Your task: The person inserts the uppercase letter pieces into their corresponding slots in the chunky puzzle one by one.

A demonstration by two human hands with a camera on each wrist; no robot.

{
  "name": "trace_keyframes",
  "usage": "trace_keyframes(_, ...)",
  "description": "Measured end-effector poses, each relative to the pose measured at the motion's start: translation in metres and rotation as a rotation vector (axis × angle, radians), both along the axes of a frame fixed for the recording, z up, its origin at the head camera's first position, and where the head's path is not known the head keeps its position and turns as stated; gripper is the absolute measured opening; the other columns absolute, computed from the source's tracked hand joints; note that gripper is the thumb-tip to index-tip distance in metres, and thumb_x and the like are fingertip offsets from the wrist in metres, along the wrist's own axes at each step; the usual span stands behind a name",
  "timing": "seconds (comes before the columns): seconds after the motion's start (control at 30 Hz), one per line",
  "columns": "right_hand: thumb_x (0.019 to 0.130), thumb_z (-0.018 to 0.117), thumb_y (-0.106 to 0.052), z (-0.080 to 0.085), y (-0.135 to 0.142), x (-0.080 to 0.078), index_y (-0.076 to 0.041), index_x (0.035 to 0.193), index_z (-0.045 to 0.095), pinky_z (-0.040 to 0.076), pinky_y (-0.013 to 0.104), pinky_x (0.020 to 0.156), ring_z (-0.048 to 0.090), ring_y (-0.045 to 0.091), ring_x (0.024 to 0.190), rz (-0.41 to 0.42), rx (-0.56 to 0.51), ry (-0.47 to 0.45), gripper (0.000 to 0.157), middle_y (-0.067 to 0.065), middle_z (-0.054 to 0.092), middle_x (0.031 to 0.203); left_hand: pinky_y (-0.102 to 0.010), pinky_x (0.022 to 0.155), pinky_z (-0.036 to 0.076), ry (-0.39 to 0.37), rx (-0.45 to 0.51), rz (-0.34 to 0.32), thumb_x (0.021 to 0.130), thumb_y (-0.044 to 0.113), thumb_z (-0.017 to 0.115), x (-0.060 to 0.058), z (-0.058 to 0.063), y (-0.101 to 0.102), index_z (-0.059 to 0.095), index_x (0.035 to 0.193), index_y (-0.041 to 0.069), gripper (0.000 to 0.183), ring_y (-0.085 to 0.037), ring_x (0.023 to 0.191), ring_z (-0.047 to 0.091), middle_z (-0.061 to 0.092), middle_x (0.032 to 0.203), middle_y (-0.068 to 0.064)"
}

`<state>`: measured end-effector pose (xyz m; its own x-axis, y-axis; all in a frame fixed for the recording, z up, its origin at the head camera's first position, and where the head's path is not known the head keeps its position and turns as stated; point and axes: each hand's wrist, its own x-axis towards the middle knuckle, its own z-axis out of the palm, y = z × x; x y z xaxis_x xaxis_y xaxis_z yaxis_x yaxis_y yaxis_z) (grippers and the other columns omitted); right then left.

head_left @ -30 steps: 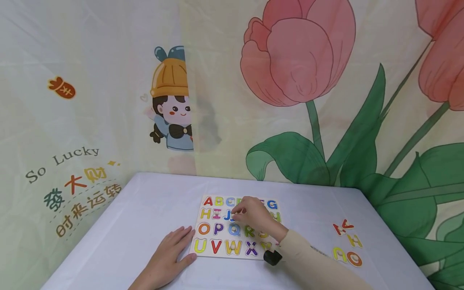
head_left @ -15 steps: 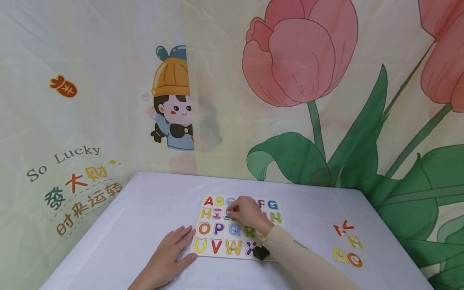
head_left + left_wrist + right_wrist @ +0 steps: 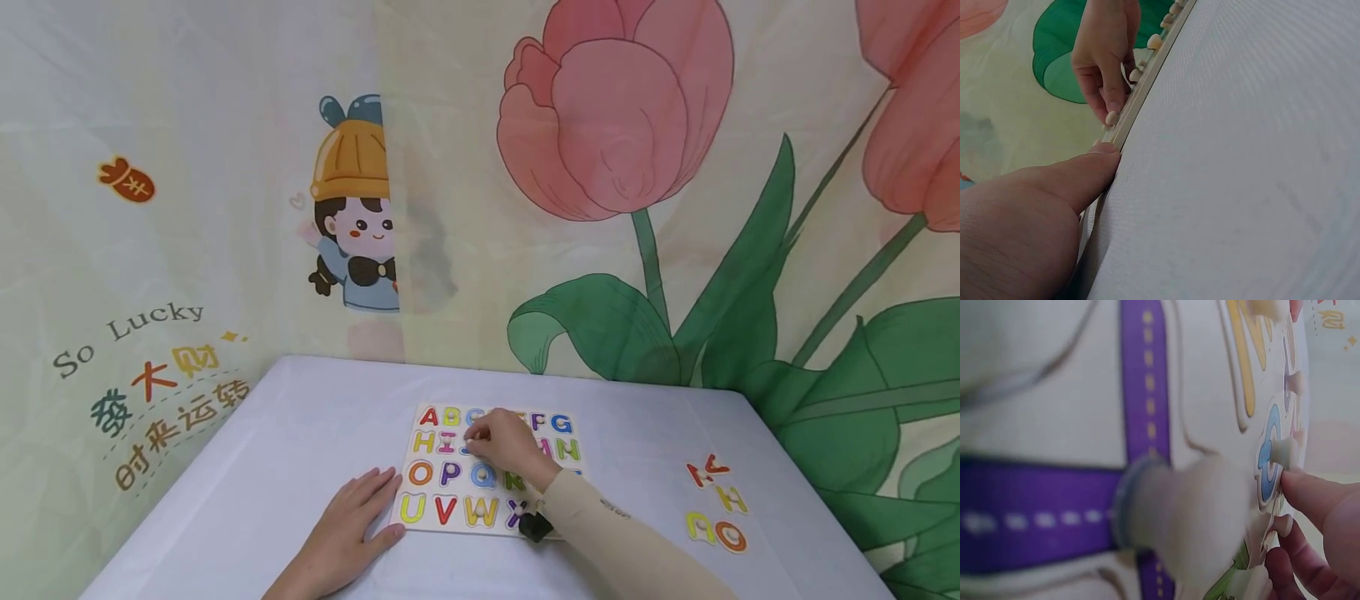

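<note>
My straight-fingered left hand (image 3: 345, 525) touches the board (image 3: 464, 490) beneath my right hand (image 3: 510, 443), which seemingly pinches the J (image 3: 465, 448) by its hidden knob, best for a likely light, stiff piece.

Left hand (image 3: 347, 521) is laid palm-down, fingers extended, thumb held apart; right hand (image 3: 507, 443) is angled downward, thumb and fingertips pinched, sleeved right forearm (image 3: 615, 533) stretched diagonally.

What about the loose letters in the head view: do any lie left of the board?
No, all the loose letters lie right of the board.
</note>
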<state>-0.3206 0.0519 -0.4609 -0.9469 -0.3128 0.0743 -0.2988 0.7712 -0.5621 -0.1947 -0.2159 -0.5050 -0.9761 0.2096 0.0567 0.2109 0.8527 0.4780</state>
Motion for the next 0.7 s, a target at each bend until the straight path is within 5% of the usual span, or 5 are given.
trace_keyframes(0.3,0.099,0.078,-0.022,-0.001,0.006,0.009,-0.018,0.114,0.083,0.048,0.028,0.073,0.055,0.012,0.084,0.021,-0.052,0.008,0.016,-0.006,0.061,0.093,-0.056,0.131,0.02,-0.009,0.008,0.004,0.095,0.061,0.071,0.001,0.0,0.0,0.05,0.161,0.024,0.079,-0.027,0.161,0.028,0.041,0.169,0.005)
trace_keyframes(0.53,0.096,0.08,-0.016,0.017,0.033,0.021,-0.012,0.115,0.083,0.053,0.053,0.1,0.064,0.027,0.106,0.063,-0.111,0.103,0.019,0.006,0.071,0.11,-0.056,0.131,0.021,0.012,0.008,0.008,0.095,0.061,0.072,0.003,0.003,0.0,0.05,0.161,0.024,0.078,-0.027,0.16,0.029,0.042,0.168,0.006)
trace_keyframes(0.7,0.097,0.08,-0.014,0.039,0.077,0.039,-0.013,0.114,0.082,0.058,0.038,0.085,0.065,0.025,0.102,0.123,-0.064,0.139,0.018,-0.003,0.07,0.103,-0.055,0.132,0.02,0.007,0.005,0.007,0.095,0.06,0.072,0.002,0.004,0.0,0.05,0.161,0.024,0.078,-0.027,0.161,0.029,0.042,0.169,0.005)
